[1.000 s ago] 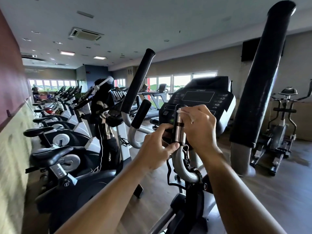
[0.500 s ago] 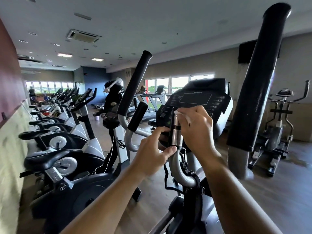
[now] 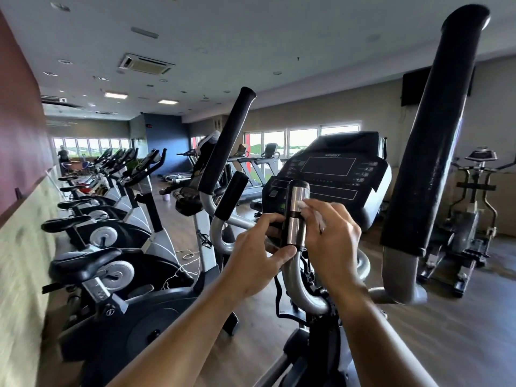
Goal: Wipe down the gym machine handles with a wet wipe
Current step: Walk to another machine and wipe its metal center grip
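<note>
A short upright handle (image 3: 296, 210) with shiny metal pulse sensors and a black cap stands in front of the elliptical's console (image 3: 329, 174). My left hand (image 3: 257, 261) holds its lower part, thumb under the bottom sensor and fingers curled round from the left. My right hand (image 3: 332, 241) holds a crumpled white wet wipe (image 3: 308, 208) and presses it against the right side of the handle at the dark band between the sensors. Two long black foam-covered moving handles rise beside me, one at the left (image 3: 226, 141) and a bigger one at the right (image 3: 430, 129).
A second short black grip (image 3: 231, 198) stands left of the sensor handle. A row of exercise bikes (image 3: 117, 233) runs along the left wall. Another elliptical (image 3: 472, 219) stands at the right. Treadmills and windows are at the back, a person far left.
My right hand with the wipe has slid down the handle, uncovering its black cap and upper sensor. My head has moved, so the background shifted. The left hand keeps its hold.
</note>
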The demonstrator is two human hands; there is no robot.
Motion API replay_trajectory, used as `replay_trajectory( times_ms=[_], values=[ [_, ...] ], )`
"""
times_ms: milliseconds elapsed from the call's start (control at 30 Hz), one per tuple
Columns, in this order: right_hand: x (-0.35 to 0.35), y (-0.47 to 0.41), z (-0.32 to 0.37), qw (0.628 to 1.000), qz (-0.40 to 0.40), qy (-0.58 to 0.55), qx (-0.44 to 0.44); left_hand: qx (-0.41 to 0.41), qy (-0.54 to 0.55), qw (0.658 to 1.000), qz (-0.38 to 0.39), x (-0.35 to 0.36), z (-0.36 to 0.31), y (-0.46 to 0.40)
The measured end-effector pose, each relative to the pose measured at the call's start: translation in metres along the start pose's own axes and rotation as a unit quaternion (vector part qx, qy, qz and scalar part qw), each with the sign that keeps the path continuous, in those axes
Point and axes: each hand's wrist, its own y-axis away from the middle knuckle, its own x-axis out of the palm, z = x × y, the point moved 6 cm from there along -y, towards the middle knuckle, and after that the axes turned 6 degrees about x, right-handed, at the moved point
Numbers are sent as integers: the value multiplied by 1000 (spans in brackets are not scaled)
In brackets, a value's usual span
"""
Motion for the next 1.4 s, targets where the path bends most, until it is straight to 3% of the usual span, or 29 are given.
replay_trajectory(
  times_ms=[167,333,533,1067,1233,1400],
  values=[
    [10,-37,8,1000,20,12,-10,-13,7,1000,1,1,0,0],
    [18,-16,14,997,65,18,-44,-13,-13,1000,1,-1,0,1],
    [13,-45,16,997,60,30,-29,-8,4,1000,2,-1,-5,0],
    [-4,28,4,997,71,-1,-40,-4,11,1000,-2,0,-6,3],
    [-2,3,2,998,55,4,-19,-14,2,1000,-11,1,-5,3],
    [-5,42,4,997,58,15,-55,-3,-4,1000,8,-1,-6,4]
  ],
)
